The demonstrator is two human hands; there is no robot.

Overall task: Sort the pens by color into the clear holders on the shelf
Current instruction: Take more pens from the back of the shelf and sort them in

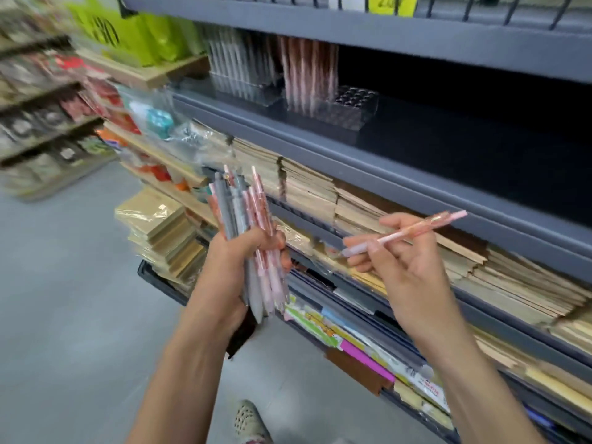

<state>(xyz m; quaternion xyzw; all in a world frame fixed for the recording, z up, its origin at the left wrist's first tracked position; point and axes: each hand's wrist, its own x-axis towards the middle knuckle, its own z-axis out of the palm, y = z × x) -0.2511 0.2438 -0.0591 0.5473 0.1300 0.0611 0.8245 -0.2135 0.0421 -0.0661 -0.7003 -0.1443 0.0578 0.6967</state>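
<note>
Stationery-shop aisle, a grey shelf point(352, 161) along the right side. Below its front edge, fingertips point(355, 242) of the right hand point(403, 264) pinch a single pink pen point(413, 232), clicker end pointing up toward the shelf. The left hand point(237, 261), also below it, curls tight round a bundle of grey and pink pens point(238, 213). On the shelf stand two clear holders, one with grey pens point(246, 88), and beside it one part filled with pink pens point(336, 113).

Cannot count the smeared pens point(309, 72) at upper middle, nor read the yellow tag point(392, 4) cut by the top edge.
</note>
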